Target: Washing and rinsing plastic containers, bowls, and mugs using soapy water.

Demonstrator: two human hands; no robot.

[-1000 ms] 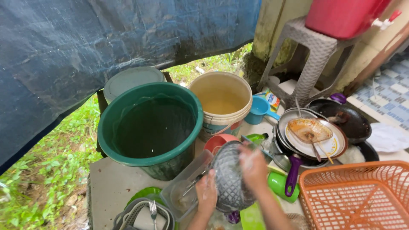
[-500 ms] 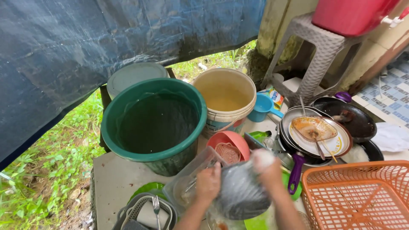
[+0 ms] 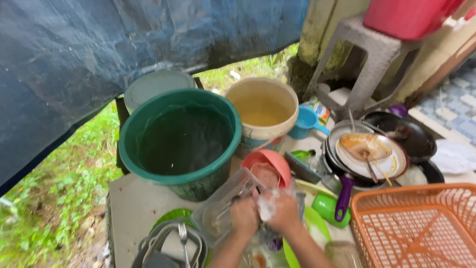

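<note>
Low at the front of the table (image 3: pixel 130 204), my left hand (image 3: pixel 244 217) and my right hand (image 3: pixel 282 212) are pressed together, both wet with white foam. They close around something soapy between them, but it is blurred and I cannot tell what it is, only that a bit of clear plastic shows beside my right hand.

Just left of my left hand lies a clear box (image 3: pixel 223 206) with cutlery inside. Behind my hands stands a pink bowl (image 3: pixel 267 166) with a small strainer in it. On the right of my right hand is a green cup (image 3: pixel 327 209) on its side, touching a purple handle (image 3: pixel 343 197).

At the left front corner a fork (image 3: pixel 183 239) stands in a grey basket (image 3: pixel 163 246), over a green plate (image 3: pixel 171 218).

Further back the big green tub (image 3: pixel 181 141) holds dark water, and beside it the cream bucket (image 3: pixel 262 111) holds yellowish water. A blue scoop (image 3: pixel 305 121) lies near this bucket.

On the right are dirty plates (image 3: pixel 369 154) stacked with spoons on a pan, and an orange basket (image 3: pixel 416 226) is nearest to me. A grey stool (image 3: pixel 369 59) carries a red container (image 3: pixel 404 17) above them.
</note>
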